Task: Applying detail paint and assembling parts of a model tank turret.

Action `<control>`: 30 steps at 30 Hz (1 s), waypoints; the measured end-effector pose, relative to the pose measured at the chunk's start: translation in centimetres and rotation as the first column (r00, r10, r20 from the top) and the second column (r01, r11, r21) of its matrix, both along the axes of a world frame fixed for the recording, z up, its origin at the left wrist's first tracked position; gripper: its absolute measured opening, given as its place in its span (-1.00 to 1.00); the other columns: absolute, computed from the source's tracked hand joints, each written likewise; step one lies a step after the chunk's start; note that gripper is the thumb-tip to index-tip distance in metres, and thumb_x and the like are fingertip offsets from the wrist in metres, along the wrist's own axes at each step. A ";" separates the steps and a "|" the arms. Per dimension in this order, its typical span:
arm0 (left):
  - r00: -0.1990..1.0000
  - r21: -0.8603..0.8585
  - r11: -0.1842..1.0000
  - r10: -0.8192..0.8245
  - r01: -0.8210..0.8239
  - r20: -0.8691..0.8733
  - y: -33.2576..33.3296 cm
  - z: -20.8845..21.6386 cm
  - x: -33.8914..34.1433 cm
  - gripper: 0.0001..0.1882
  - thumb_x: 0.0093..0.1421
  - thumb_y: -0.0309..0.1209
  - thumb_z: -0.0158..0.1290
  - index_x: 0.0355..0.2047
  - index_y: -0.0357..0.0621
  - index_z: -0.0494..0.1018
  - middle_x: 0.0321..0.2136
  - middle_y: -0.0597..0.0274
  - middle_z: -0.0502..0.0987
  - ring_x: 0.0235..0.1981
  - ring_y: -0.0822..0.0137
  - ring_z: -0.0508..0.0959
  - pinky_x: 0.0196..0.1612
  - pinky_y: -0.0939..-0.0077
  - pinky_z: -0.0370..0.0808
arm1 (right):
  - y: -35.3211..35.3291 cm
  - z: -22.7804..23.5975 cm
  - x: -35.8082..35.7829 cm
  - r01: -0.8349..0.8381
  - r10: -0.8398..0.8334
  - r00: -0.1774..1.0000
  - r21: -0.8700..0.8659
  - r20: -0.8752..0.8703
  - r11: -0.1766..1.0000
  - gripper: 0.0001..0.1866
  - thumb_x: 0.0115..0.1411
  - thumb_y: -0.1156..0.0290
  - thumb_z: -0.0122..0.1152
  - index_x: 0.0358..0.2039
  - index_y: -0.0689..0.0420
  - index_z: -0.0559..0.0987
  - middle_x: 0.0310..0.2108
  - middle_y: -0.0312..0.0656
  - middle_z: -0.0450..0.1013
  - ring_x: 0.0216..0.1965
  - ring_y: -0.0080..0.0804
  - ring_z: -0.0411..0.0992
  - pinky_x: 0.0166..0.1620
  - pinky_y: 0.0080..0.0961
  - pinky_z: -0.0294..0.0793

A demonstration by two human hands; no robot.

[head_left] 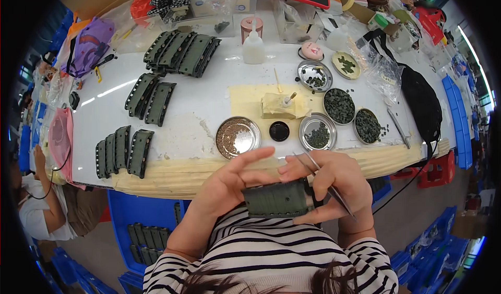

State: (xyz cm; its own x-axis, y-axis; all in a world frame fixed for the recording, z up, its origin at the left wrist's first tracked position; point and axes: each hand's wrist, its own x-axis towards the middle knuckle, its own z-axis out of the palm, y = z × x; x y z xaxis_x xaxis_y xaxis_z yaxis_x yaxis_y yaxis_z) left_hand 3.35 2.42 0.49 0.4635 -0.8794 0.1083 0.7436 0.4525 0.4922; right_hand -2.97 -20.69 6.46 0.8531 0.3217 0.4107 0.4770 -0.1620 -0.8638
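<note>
A dark green curved plastic part (276,199), with small studs along its lower edge, is held up in front of my striped shirt. My right hand (342,181) grips its right end, thumb below and fingertips above. The same hand also holds metal tweezers (335,196) slantwise across the fingers. My left hand (227,184) is at the part's left end, fingers stretched out and apart; whether it bears any of the weight is hard to tell. Just beyond the hands stand a round tin of brown bits (225,137) and a tin of small green pieces (317,137).
Similar green parts lie in groups (182,54) on the left of the white table (177,101). Near the middle are a masking-taped block (282,106), a black pot (279,131) and a white squeeze bottle (253,48). More tweezers (399,128) lie right. A blue crate (122,218) sits below.
</note>
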 end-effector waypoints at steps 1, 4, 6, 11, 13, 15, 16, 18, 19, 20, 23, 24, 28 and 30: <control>0.987 0.085 0.994 -0.083 0.072 0.139 0.2 -0.1 -0.1 -0.33 0.24 -0.35 0.07 0.25 -0.38 0.06 0.03 -0.11 0.43 0.10 0.16 0.42 0.17 0.32 0.31 | -0.3 -0.1 -0.2 -0.046 0.045 0.999 -0.043 -0.031 0.998 -0.49 -0.28 0.38 0.61 -0.59 0.02 0.30 -0.25 0.09 0.55 -0.13 -0.06 0.53 0.02 -0.20 0.46; 0.884 0.282 0.940 -0.289 0.191 0.367 0.3 0.3 -0.3 -0.51 0.21 -0.58 0.04 0.14 -0.42 0.24 -0.03 -0.05 0.47 0.04 0.23 0.46 0.12 0.43 0.35 | -0.3 0.0 0.1 -0.196 0.186 0.975 -0.077 -0.120 0.978 -0.50 -0.28 0.36 0.60 -0.57 0.03 0.31 -0.25 0.08 0.56 -0.10 -0.02 0.52 0.03 -0.19 0.44; 0.883 0.301 0.922 -0.339 0.243 0.326 0.0 0.2 -0.2 -0.57 0.18 -0.66 0.03 0.09 -0.43 0.30 -0.06 -0.03 0.49 0.00 0.28 0.48 0.09 0.49 0.37 | -0.4 0.4 0.0 -0.077 0.076 0.996 -0.017 -0.050 0.997 -0.50 -0.27 0.32 0.60 -0.56 0.05 0.33 -0.24 0.12 0.55 -0.08 0.02 0.51 0.06 -0.15 0.41; 0.968 0.250 0.965 -0.136 0.081 0.210 -0.3 1.5 -1.0 -0.50 0.21 -0.62 0.02 0.15 -0.40 0.18 -0.14 -0.09 0.53 -0.10 0.24 0.56 -0.02 0.42 0.49 | -4.6 -0.6 0.4 0.521 -0.520 0.853 -0.036 0.040 0.853 -0.44 0.32 -0.07 -0.12 -0.16 0.26 0.48 0.14 0.21 0.29 0.23 0.03 0.21 0.27 -0.23 0.04; 0.968 0.271 0.963 -0.068 0.000 0.241 -0.3 1.8 -1.1 -0.48 0.21 -0.62 0.01 0.17 -0.36 0.15 -0.16 -0.11 0.54 -0.13 0.22 0.57 -0.04 0.38 0.51 | -7.2 0.1 1.4 0.745 -0.698 0.665 -0.295 0.265 0.598 -0.66 0.34 0.22 -0.05 -0.13 0.24 0.49 0.07 0.10 0.36 0.07 -0.08 0.35 0.11 -0.34 0.25; 0.969 0.258 0.965 -0.028 -0.037 0.246 -0.4 1.7 -1.2 -0.49 0.22 -0.63 0.00 0.16 -0.32 0.15 -0.17 -0.14 0.54 -0.13 0.20 0.57 -0.05 0.36 0.52 | -10.4 -0.2 2.6 0.762 -0.730 0.630 -0.393 0.265 0.515 -0.77 0.29 0.37 0.01 -0.17 0.24 0.51 -0.07 0.03 0.43 -0.10 -0.19 0.43 -0.05 -0.43 0.36; 0.968 0.258 0.965 -0.019 -0.048 0.249 -0.5 1.7 -1.2 -0.49 0.22 -0.62 0.00 0.16 -0.31 0.15 -0.17 -0.14 0.53 -0.13 0.19 0.57 -0.06 0.36 0.52 | -12.6 -0.7 3.2 0.723 -0.728 0.654 -0.453 0.205 0.522 -0.81 0.26 0.42 0.04 -0.20 0.25 0.52 -0.15 -0.01 0.46 -0.18 -0.23 0.44 -0.11 -0.45 0.38; 0.967 0.262 0.962 0.002 -0.071 0.254 -0.6 1.6 -1.2 -0.49 0.22 -0.62 0.00 0.16 -0.31 0.15 -0.17 -0.14 0.53 -0.13 0.18 0.58 -0.06 0.35 0.53 | -14.8 -1.5 5.0 0.653 -0.706 0.692 -0.547 0.150 0.524 -0.85 0.19 0.48 0.11 -0.26 0.27 0.53 -0.29 -0.07 0.49 -0.31 -0.29 0.44 -0.21 -0.47 0.40; 0.967 0.261 0.962 0.011 -0.080 0.255 -0.6 1.5 -1.2 -0.49 0.22 -0.62 0.00 0.16 -0.30 0.15 -0.17 -0.15 0.53 -0.13 0.18 0.58 -0.07 0.35 0.53 | -15.3 -1.7 5.9 0.628 -0.689 0.707 -0.589 0.159 0.509 -0.86 0.16 0.48 0.14 -0.30 0.28 0.54 -0.36 -0.10 0.49 -0.36 -0.33 0.43 -0.23 -0.47 0.40; 0.967 0.260 0.962 0.019 -0.088 0.256 -0.7 1.5 -1.2 -0.50 0.22 -0.62 -0.01 0.16 -0.30 0.15 -0.17 -0.15 0.53 -0.13 0.17 0.58 -0.07 0.35 0.54 | -15.9 -1.7 6.7 0.603 -0.671 0.722 -0.629 0.168 0.492 -0.87 0.13 0.49 0.17 -0.34 0.29 0.55 -0.44 -0.13 0.49 -0.41 -0.36 0.43 -0.26 -0.47 0.40; 0.970 0.298 0.947 0.051 -0.123 0.238 -0.9 1.6 -1.1 -0.49 0.23 -0.62 -0.01 0.18 -0.30 0.13 -0.17 -0.15 0.52 -0.13 0.16 0.58 -0.06 0.35 0.54 | -16.9 -1.5 8.6 0.414 -0.605 0.796 -0.722 -0.008 0.554 -0.86 0.05 0.48 0.25 -0.39 0.28 0.57 -0.53 -0.17 0.47 -0.46 -0.44 0.39 -0.29 -0.47 0.39; 0.970 0.299 0.945 0.058 -0.130 0.237 -0.8 1.6 -1.1 -0.49 0.23 -0.61 -0.01 0.18 -0.29 0.13 -0.17 -0.15 0.52 -0.13 0.16 0.58 -0.06 0.35 0.54 | -17.1 -1.6 8.9 0.402 -0.624 0.780 -0.727 -0.046 0.557 -0.86 0.04 0.48 0.26 -0.40 0.28 0.57 -0.54 -0.18 0.47 -0.47 -0.47 0.38 -0.29 -0.48 0.39; 0.966 0.288 0.942 0.100 -0.170 0.240 -0.4 1.3 -1.1 -0.50 0.24 -0.60 -0.02 0.17 -0.29 0.13 -0.16 -0.15 0.52 -0.13 0.17 0.58 -0.04 0.35 0.54 | -17.2 -1.9 9.5 0.363 -0.659 0.742 -0.755 -0.120 0.546 -0.86 0.03 0.46 0.28 -0.42 0.26 0.57 -0.53 -0.15 0.47 -0.46 -0.44 0.39 -0.30 -0.45 0.39; 0.962 0.298 0.935 0.123 -0.195 0.242 -0.3 1.2 -1.1 -0.51 0.25 -0.59 -0.03 0.17 -0.28 0.14 -0.16 -0.14 0.52 -0.13 0.17 0.58 -0.04 0.35 0.54 | -17.3 -2.2 9.4 0.368 -0.643 0.763 -0.773 -0.066 0.517 -0.86 0.04 0.45 0.27 -0.42 0.26 0.55 -0.51 -0.09 0.48 -0.44 -0.34 0.42 -0.30 -0.41 0.39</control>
State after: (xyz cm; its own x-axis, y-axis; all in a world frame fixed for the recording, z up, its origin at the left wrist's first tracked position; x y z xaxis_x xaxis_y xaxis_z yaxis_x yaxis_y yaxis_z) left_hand 2.29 2.12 1.74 0.5968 -0.8009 -0.0494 0.5341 0.3505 0.7693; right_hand 6.45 -37.95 4.30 0.9876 -0.1503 -0.0459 -0.1548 -0.8787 -0.4517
